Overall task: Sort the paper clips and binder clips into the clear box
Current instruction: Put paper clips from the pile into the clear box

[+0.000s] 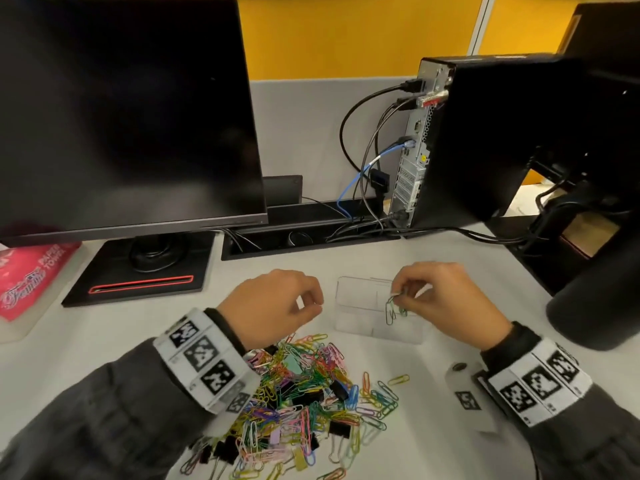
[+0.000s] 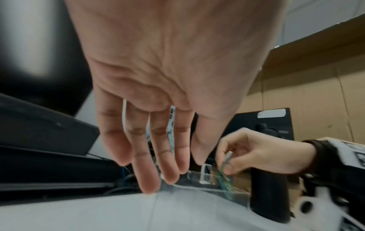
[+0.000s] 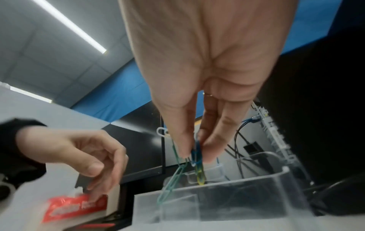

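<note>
My right hand (image 1: 398, 296) hovers over the clear box (image 1: 356, 327) and pinches several linked paper clips (image 1: 391, 311), which dangle into it. The right wrist view shows green, blue and yellow paper clips (image 3: 171, 182) hanging from the right hand's fingertips (image 3: 185, 150) above the box's wall (image 3: 237, 203). My left hand (image 1: 311, 306) floats just left of the box, fingers loosely curled and holding nothing; its fingers (image 2: 168, 176) hang relaxed in the left wrist view. A big mixed pile of coloured paper clips and black binder clips (image 1: 301, 386) lies on the white desk in front of the box.
A dark monitor (image 1: 121, 109) on its black base (image 1: 138, 271) stands at back left, beside a pink paper towel pack (image 1: 27, 278). A PC tower (image 1: 467, 140) with cables and a black cylinder (image 1: 595, 306) crowd the right side. A cable slot (image 1: 304, 233) runs behind the box.
</note>
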{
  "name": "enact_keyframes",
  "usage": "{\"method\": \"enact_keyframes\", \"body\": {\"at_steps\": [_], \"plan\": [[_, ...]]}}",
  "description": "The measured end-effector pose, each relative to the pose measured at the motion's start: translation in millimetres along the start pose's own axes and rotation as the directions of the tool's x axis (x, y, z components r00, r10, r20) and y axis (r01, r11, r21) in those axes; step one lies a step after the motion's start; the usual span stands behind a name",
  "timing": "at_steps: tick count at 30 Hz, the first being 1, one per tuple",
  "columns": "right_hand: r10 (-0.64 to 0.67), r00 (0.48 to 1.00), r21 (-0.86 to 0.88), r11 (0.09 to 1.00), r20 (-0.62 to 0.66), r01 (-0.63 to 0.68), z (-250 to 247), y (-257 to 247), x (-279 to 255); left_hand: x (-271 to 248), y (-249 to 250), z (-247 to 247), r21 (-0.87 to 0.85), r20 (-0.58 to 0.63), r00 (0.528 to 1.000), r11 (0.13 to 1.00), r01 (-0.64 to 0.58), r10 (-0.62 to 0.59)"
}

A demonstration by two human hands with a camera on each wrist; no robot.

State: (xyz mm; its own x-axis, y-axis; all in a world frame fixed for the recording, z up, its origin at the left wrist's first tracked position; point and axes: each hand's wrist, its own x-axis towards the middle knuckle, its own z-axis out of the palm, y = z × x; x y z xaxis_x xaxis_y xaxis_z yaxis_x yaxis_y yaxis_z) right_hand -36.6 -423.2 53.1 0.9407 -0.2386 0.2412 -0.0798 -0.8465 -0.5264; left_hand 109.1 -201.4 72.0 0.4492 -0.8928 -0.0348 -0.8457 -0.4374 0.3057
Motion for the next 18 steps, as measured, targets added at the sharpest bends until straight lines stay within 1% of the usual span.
{"method": "enact_keyframes", "body": {"at_steps": [1,2,3,6,7,9,12,15,18], "plan": [[-0.011,0.999,-0.034,0.999,-0.049,0.009,-1,3,1,4,4,4,0.006,0.015,1.0,1.0,-0.005,0.004],[-0.018,0.998,-0.068,0.998,-0.065,0.014,0,6,2,6,10,8,0.002,0.038,0.999,1.0,-0.017,0.017],[-0.022,0.998,-0.107,0.994,-0.052,0.016,2,8,3,8,15,13,-0.002,0.07,0.997,0.999,-0.034,0.034],[0.01,0.998,-0.208,0.978,0.066,0.003,7,11,2,9,31,33,0.005,0.192,0.977,0.996,-0.094,0.091],[0.022,0.996,-0.215,0.977,0.083,-0.003,7,11,1,10,34,40,0.015,0.232,0.967,0.994,-0.106,0.1],[0.026,0.997,-0.206,0.978,0.077,-0.009,5,9,-1,10,40,50,0.039,0.299,0.949,0.993,-0.115,0.098],[0.026,0.997,-0.197,0.98,0.078,-0.01,-1,1,-6,12,45,60,0.074,0.335,0.938,0.989,-0.124,0.093],[0.05,0.986,-0.233,0.972,0.158,-0.012,-4,-7,-15,10,55,70,0.111,0.36,0.928,0.983,-0.146,0.097],[0.078,0.979,-0.272,0.962,0.188,-0.024,-2,-10,-20,9,64,81,0.166,0.351,0.93,0.97,-0.179,0.111]]}}
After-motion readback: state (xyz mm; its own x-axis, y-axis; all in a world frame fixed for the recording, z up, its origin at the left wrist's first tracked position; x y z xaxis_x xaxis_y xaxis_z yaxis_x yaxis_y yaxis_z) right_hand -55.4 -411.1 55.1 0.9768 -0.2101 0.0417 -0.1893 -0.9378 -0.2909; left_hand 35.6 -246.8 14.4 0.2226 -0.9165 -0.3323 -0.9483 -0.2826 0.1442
